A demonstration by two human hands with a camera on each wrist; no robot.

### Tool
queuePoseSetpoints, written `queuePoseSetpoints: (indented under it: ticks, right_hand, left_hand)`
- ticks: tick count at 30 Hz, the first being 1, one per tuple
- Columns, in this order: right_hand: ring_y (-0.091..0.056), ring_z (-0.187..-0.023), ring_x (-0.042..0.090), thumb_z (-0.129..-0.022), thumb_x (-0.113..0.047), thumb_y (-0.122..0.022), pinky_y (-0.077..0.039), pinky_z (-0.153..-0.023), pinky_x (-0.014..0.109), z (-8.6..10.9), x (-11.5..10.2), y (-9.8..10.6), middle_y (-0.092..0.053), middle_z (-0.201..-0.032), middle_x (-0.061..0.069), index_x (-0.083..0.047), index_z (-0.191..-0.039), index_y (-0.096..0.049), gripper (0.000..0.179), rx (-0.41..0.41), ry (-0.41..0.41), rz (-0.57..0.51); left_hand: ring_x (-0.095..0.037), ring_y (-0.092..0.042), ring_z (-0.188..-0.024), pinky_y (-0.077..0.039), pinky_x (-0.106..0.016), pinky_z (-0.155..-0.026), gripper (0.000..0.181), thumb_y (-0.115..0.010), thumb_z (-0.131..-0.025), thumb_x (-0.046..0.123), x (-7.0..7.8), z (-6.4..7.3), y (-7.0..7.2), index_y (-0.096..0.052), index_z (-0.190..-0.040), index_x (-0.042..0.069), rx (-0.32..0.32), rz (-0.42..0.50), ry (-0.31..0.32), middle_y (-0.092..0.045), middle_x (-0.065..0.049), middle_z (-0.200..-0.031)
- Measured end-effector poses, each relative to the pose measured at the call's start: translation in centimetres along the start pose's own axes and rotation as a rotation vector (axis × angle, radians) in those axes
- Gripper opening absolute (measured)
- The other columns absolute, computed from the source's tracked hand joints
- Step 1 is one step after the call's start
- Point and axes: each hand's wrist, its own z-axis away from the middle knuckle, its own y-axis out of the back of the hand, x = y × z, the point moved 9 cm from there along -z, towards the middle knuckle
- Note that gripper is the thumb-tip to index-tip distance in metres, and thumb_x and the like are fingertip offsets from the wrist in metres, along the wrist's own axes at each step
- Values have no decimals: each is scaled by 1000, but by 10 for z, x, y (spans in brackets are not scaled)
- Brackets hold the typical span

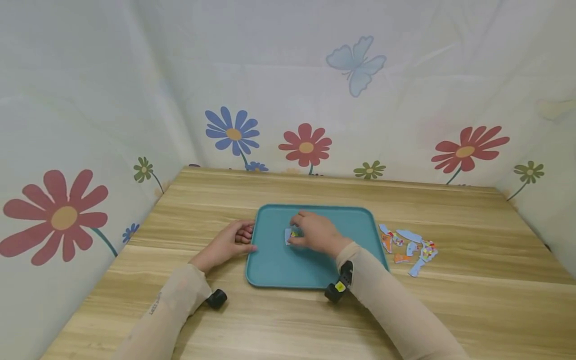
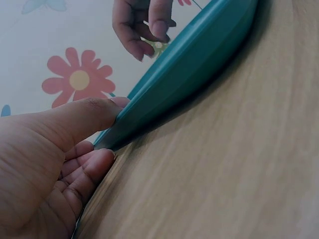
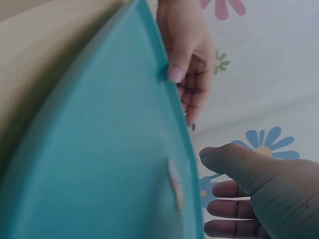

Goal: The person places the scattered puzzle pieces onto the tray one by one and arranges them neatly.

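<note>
A teal tray (image 1: 279, 272) lies on the wooden table. My left hand (image 1: 228, 246) holds its left edge, with the thumb over the rim and the fingers at the outer wall, as the left wrist view shows close up. On the tray sits a small light-blue printed puzzle piece (image 1: 288, 237) with colourful patches, partly hidden in the head view by my right hand (image 1: 318, 234). In the right wrist view that puzzle piece (image 3: 174, 183) lies on the tray, apart from the right hand's spread thumb and fingers, which hold nothing.
Several irregular puzzle pieces (image 1: 413, 248) in light blue, orange and mixed colours lie scattered right of the tray. A pale curtain (image 1: 270, 65) with printed flowers and a butterfly stands behind the table (image 1: 252, 325) and along its sides.
</note>
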Motion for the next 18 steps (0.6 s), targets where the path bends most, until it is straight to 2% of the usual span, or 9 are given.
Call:
queuePoseSetpoints:
  ticks: [3, 9, 18]
  right_hand:
    - [-62, -98, 18, -87, -39, -70, -54, -90, 37, 3, -1, 10, -63, -114, 6, -9, -117, -66, 42, 11, -1, 2]
    - [-60, -97, 17, -86, -37, -71, -54, -89, 37, 11, 2, 28, -62, -113, 5, -10, -119, -65, 43, 29, -32, -20]
    - [-62, -91, 17, -84, -39, -73, -56, -80, 35, 34, 6, 62, -64, -105, 5, -10, -116, -65, 44, 139, 1, 7]
  left_hand:
    - [-20, -54, -102, -50, -26, -87, 73, -77, -82, 17, 1, 1, 1, -40, -142, -2, 3, -6, 3, -54, -14, -119]
    - [-20, -54, -101, -50, -24, -86, 73, -77, -83, 17, 4, 3, 2, -39, -142, -3, 5, -12, 0, -53, -17, -119]
    - [-16, -55, -97, -50, -20, -82, 76, -77, -82, 24, 5, 3, 1, -39, -141, -7, 5, -25, -46, -52, -15, -115]
